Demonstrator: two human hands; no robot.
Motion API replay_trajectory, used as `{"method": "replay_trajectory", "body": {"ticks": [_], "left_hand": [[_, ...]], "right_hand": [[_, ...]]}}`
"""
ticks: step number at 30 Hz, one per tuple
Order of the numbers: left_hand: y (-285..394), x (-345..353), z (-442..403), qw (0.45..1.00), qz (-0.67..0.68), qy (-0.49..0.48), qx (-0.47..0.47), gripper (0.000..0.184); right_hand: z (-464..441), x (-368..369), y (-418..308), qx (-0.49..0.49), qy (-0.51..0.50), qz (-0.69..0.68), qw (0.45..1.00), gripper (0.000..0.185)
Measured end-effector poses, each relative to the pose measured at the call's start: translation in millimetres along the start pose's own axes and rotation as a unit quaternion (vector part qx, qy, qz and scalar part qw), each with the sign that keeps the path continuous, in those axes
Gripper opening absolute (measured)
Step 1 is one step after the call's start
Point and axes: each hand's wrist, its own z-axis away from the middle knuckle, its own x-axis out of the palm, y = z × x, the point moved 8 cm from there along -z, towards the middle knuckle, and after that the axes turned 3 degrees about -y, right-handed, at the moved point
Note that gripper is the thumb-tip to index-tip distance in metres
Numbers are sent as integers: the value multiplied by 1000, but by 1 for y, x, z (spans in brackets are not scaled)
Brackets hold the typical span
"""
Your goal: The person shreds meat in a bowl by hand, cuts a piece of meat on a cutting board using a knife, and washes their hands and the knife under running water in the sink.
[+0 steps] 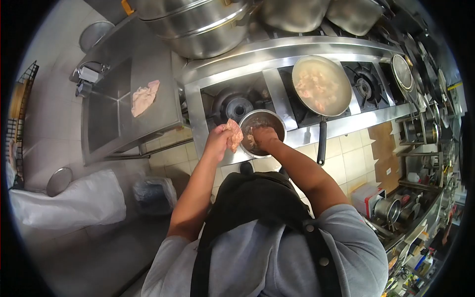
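Note:
My left hand (pixel 217 141) is closed around a pinkish, uneven piece of raw meat (pixel 234 135), held up at the left rim of a round steel bowl (pixel 283 123). Inside that bowl, my right hand (pixel 266 136) reaches down with curled fingers. Pale bits show beside its fingertips, but what it grips is hidden. The bowl sits at the front edge of the stove. To its upper right, a frying pan (pixel 345 94) with a black handle holds pale, cooking pieces of meat in a light liquid.
An unused burner (pixel 239 110) lies behind the bowl, another (pixel 365 87) right of the pan. Large steel pots (pixel 198 34) stand at the back. A pale pink cloth (pixel 145 98) rests on the left steel counter (pixel 148 54). Strainers (pixel 402 72) and pans hang at right.

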Motion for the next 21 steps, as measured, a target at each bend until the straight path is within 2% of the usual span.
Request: {"method": "replay_trajectory", "body": {"ticks": [2,3,5,9,12,18,20,21], "left_hand": [[-2,6,1,998,-14,-48,-28,19],[-1,7,1,999,-10,-46,-25,19],[-1,11,2,998,-4,-61,-14,18],[-19,13,-3,993,5,-109,-44,17],[-30,8,-15,999,13,-22,-27,16],[-34,15,-7,998,15,-46,-45,17],[-31,20,-1,997,16,-48,-52,18],[-29,24,1,997,14,-52,-55,19]], "right_hand": [[1,-6,-6,-18,70,6,997,27],[-2,-2,-7,-21,70,10,997,27],[-7,7,-21,-87,101,60,989,29],[-21,17,-21,-82,119,59,988,31],[-25,15,-14,-55,66,-6,996,28],[-18,5,24,1,76,-103,992,24],[17,-38,24,-79,165,-313,932,24],[22,-42,27,-78,165,-311,933,24]]}}
